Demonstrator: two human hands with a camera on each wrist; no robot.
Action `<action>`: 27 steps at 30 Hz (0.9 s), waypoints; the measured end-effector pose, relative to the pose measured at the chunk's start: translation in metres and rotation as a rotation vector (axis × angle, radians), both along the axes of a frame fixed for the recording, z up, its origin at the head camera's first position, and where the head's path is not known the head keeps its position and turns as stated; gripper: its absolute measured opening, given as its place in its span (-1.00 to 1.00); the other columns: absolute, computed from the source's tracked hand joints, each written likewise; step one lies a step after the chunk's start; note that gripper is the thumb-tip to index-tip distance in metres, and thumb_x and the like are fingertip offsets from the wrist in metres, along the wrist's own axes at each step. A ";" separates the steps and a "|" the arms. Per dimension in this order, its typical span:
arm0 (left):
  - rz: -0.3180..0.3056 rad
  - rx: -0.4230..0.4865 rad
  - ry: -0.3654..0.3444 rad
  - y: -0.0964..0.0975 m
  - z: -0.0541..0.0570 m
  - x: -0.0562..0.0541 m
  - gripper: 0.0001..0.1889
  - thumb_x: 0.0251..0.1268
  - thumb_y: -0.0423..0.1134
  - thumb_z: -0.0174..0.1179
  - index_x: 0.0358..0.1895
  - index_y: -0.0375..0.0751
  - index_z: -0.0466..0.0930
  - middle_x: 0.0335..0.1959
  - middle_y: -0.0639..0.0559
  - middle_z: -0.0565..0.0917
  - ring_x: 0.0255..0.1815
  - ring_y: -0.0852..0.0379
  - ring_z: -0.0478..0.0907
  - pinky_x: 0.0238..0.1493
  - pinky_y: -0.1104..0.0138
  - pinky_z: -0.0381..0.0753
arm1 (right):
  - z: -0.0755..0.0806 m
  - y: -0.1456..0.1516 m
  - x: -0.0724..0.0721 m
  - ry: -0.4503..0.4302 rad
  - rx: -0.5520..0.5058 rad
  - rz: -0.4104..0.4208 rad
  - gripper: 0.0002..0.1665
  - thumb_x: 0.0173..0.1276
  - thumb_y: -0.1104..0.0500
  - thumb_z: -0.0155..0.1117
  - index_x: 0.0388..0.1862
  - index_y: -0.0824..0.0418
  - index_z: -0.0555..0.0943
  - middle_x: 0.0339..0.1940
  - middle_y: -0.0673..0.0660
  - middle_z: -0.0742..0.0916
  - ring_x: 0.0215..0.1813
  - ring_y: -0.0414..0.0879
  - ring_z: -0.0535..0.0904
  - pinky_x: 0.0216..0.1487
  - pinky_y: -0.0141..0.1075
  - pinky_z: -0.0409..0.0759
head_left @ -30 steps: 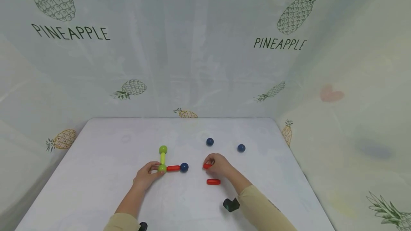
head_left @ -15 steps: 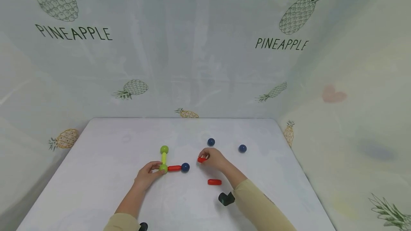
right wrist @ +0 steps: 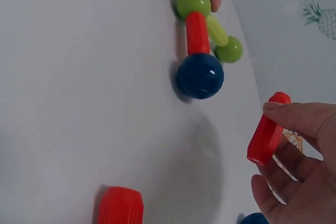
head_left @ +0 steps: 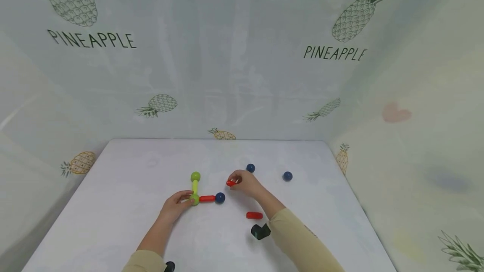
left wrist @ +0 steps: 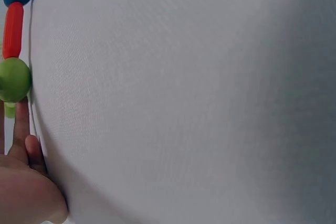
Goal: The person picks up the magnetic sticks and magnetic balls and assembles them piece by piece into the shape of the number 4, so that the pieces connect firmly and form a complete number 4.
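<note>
My left hand (head_left: pixel 175 209) holds the near green ball (head_left: pixel 194 199) between thumb and fingers, low over the table. From that ball a yellow-green rod (head_left: pixel 195 187) runs away to a second green ball (head_left: pixel 195 176). A red rod (head_left: pixel 207 198) leads right from it to a blue ball (head_left: pixel 220 197), so the joined pieces form an L. In the right wrist view, my right hand (right wrist: pixel 304 166) pinches a loose, ridged red rod (right wrist: pixel 269 129) near one end, tilted and raised above the table. It hovers right of the L, beyond its blue ball.
Another red rod (head_left: pixel 254 215) lies on the white table (head_left: pixel 124 179), nearer me than the right hand. Two loose blue balls, one close behind the right hand (head_left: pixel 250 168) and one farther right (head_left: pixel 288 176), rest on it. A pineapple-printed cloth (head_left: pixel 227 74) hangs behind.
My right hand has carried its red rod left and away from me, closer to the L-shaped piece. The left hand stays at the green ball; the whole view has shifted slightly.
</note>
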State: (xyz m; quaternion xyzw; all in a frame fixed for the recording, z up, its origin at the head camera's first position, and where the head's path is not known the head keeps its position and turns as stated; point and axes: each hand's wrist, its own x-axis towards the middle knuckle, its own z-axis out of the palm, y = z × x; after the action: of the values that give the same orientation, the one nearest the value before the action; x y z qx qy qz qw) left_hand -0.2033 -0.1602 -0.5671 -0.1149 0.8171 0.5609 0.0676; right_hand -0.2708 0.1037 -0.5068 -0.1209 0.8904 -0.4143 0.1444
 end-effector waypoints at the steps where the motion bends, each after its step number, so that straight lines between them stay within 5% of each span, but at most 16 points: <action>1: 0.001 0.001 -0.004 0.000 0.000 0.000 -0.58 0.26 -0.19 0.32 0.16 -0.23 0.58 0.04 -0.16 0.64 0.33 -0.21 0.30 0.35 -0.10 0.24 | -0.001 -0.001 0.000 -0.002 -0.010 -0.005 -0.74 0.22 0.30 0.42 -0.12 0.07 0.66 -0.24 -0.02 0.63 -0.15 -0.06 0.51 -0.16 -0.29 0.61; 27: 0.006 -0.023 -0.021 0.001 0.000 0.002 -0.60 0.24 -0.19 0.34 0.14 -0.17 0.61 0.07 -0.13 0.65 0.37 -0.23 0.28 0.36 -0.07 0.24 | -0.019 -0.026 0.000 0.001 -0.188 -0.100 -0.72 0.27 0.28 0.38 -0.03 0.17 0.62 -0.21 0.02 0.67 -0.17 -0.07 0.57 -0.25 -0.29 0.62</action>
State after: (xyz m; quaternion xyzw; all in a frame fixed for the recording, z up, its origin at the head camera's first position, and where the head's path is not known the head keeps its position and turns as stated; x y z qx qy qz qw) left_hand -0.2015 -0.1593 -0.5670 -0.1240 0.8224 0.5505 0.0729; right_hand -0.2705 0.0779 -0.5258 -0.0894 0.8526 -0.5027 0.1109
